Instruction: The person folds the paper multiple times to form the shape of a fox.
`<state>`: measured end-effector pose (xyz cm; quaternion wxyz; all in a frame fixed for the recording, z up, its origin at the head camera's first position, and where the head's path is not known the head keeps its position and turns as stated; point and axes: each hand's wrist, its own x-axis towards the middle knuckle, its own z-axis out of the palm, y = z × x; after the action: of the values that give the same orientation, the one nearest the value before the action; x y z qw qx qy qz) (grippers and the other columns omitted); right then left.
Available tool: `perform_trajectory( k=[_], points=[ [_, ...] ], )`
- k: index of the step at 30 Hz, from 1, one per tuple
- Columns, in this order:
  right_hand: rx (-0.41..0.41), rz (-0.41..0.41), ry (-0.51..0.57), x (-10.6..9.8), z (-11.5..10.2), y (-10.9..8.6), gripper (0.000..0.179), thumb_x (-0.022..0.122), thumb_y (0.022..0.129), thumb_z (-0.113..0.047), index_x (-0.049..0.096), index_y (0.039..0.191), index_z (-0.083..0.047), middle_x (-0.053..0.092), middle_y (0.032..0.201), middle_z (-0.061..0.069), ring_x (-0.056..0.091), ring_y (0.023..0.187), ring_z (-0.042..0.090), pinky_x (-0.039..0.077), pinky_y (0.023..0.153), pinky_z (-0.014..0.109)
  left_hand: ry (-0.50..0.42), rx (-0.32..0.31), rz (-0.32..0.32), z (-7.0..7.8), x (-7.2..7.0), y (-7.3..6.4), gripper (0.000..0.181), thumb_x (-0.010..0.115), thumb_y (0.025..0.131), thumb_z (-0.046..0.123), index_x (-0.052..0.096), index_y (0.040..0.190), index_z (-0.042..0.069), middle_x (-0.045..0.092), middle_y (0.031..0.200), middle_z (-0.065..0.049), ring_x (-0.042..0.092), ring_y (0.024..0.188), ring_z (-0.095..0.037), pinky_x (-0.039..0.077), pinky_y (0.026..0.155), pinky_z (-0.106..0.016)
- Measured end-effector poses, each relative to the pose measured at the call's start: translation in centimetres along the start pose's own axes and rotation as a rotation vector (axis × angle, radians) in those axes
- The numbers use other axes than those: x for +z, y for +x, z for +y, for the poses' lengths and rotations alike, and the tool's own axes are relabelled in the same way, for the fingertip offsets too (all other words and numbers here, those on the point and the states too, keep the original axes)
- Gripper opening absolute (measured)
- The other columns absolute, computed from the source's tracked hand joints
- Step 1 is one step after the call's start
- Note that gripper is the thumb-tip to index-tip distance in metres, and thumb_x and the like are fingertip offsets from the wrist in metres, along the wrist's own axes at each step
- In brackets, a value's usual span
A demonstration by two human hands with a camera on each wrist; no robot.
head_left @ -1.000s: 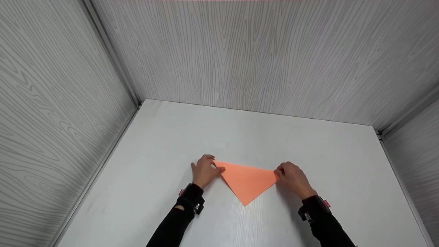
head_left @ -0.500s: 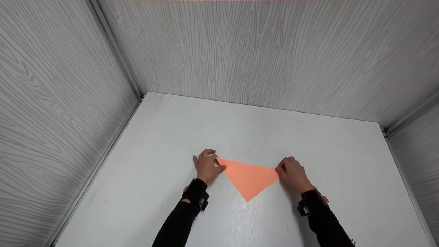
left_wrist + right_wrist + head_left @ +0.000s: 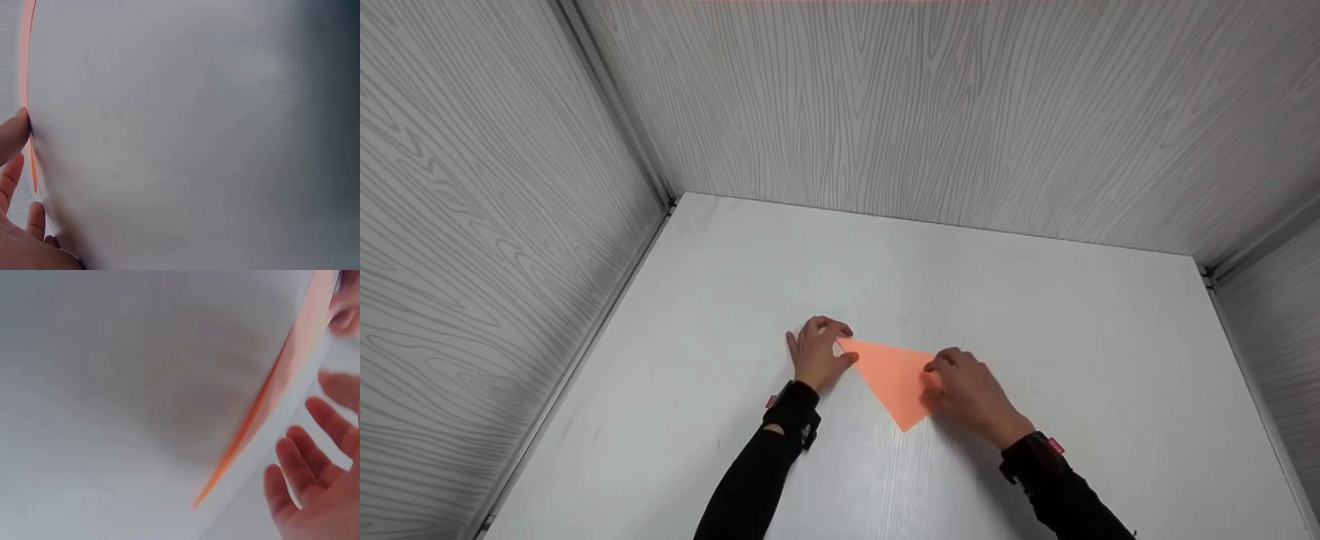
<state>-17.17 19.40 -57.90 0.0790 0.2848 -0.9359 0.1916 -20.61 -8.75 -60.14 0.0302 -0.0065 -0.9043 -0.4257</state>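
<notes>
An orange sheet of paper (image 3: pixel 885 375), folded to a triangle, lies on the white table with one point towards the person. At its left corner is my left hand (image 3: pixel 819 356), thumb and forefinger spread, thumb at the slanting edge. The left wrist view shows that thumb (image 3: pixel 16 132) against the orange paper edge (image 3: pixel 25 62), the other fingers loosely bent. My right hand (image 3: pixel 971 390) is over the right part of the paper, hiding most of it. Seen from the right wrist, its fingers (image 3: pixel 295 464) are relaxed and apart from the paper (image 3: pixel 278 382).
Wood-grained grey panels stand around the table (image 3: pixel 720 300): a left wall (image 3: pixel 472 247), a back wall (image 3: pixel 900 112) and a right wall (image 3: pixel 1275 322). Black straps with small cameras sit on both wrists.
My right hand has let go of the paper's right corner and moved left over the sheet. My left hand stays at the left corner. The head view has shifted slightly.
</notes>
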Motion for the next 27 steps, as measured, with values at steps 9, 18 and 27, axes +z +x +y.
perform_trajectory(
  k=[9, 18, 27],
  points=[
    [0.093, -0.197, 0.005, 0.9, -2.4, -0.7, 0.065, 0.091, 0.081, -0.038, 0.066, 0.131, -0.006, 0.060, 0.146, 0.022, 0.056, 0.136, 0.043, 0.052, 0.103, 0.064, 0.072, 0.030, -0.047, 0.8, -0.6, 0.4, 0.021, 0.080, 0.093, 0.019, 0.071, 0.110, 0.010, 0.052, 0.144, -0.020, 0.043, 0.145, -0.042, 0.006, 0.125, -0.076],
    [0.133, -0.216, 0.009, 0.5, -1.2, 0.1, 0.066, 0.092, 0.078, -0.045, 0.065, 0.128, -0.011, 0.058, 0.144, 0.016, 0.053, 0.135, 0.042, 0.049, 0.098, 0.067, 0.381, 0.377, -0.253, 2.9, -0.3, -0.9, 0.026, 0.066, 0.104, 0.025, 0.074, 0.127, 0.015, 0.055, 0.154, -0.013, 0.039, 0.156, -0.041, 0.027, 0.121, -0.075],
    [0.157, -0.264, 0.015, 0.3, -0.2, 0.6, 0.072, 0.090, 0.079, -0.051, 0.064, 0.133, -0.011, 0.055, 0.150, 0.017, 0.050, 0.140, 0.043, 0.047, 0.104, 0.068, 0.402, 0.380, -0.540, 2.6, 0.0, -1.7, 0.063, 0.070, 0.098, 0.051, 0.055, 0.154, 0.027, 0.035, 0.173, -0.004, 0.018, 0.167, -0.030, 0.012, 0.130, -0.071]
  ],
)
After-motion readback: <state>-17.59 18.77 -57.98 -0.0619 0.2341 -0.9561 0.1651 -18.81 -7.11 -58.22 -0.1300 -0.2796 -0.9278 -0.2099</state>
